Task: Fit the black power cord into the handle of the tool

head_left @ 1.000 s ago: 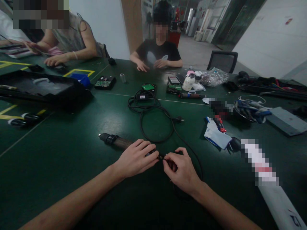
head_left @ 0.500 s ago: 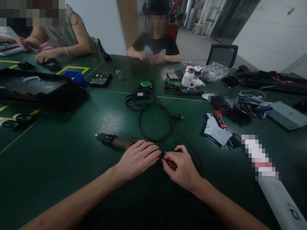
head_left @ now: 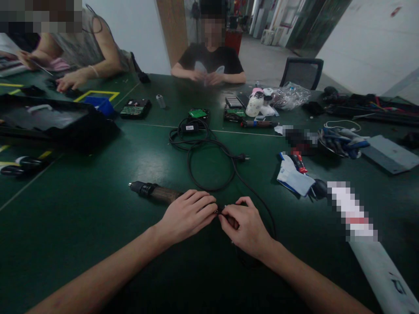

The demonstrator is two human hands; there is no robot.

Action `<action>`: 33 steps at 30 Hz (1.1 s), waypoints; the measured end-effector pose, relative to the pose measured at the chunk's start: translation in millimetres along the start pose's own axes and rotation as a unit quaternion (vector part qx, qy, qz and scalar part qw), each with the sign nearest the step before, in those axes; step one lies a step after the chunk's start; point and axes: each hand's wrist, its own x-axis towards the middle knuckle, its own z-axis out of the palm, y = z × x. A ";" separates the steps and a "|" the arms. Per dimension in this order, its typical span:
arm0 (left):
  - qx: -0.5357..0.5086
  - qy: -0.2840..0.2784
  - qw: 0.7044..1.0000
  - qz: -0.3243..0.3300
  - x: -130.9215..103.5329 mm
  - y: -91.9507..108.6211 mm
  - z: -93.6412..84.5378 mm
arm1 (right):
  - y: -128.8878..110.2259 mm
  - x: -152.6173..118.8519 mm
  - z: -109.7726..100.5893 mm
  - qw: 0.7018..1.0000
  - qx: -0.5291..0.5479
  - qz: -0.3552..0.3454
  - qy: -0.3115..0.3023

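My left hand (head_left: 191, 214) is wrapped over the rear of an electric screwdriver (head_left: 163, 193), which lies on the green table with its metal tip pointing left. Close beside it, my right hand (head_left: 244, 224) pinches a small dark piece at the tool's rear end; the fingers cover most of it, so its shape is unclear. A black cable (head_left: 212, 189) lies looped beyond my hands, with its plug (head_left: 242, 157) to the right of the loop and a labelled adapter (head_left: 190, 127) at the far end.
Circuit-board devices (head_left: 135, 108) and a small metal cylinder (head_left: 160, 101) stand farther back. A black tray (head_left: 46, 122) is at left. White-blue gloves (head_left: 296, 178), a bottle (head_left: 254, 104) and a grey plate (head_left: 391, 152) lie right. Two people sit across the table.
The view has shifted slightly. My right fingertips have moved a little closer to the left hand. The hand of the person at left has moved slightly right.
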 end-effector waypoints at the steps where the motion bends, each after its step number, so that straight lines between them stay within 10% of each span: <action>1: -0.003 -0.003 1.000 0.002 -0.1 -0.1 -0.1 | 0.1 0.0 0.4 1.000 -0.002 -0.002 0.003; 33: 0.009 -0.026 1.000 -0.003 -0.9 0.3 1.7 | 2.7 -1.6 4.2 1.000 0.020 0.006 0.010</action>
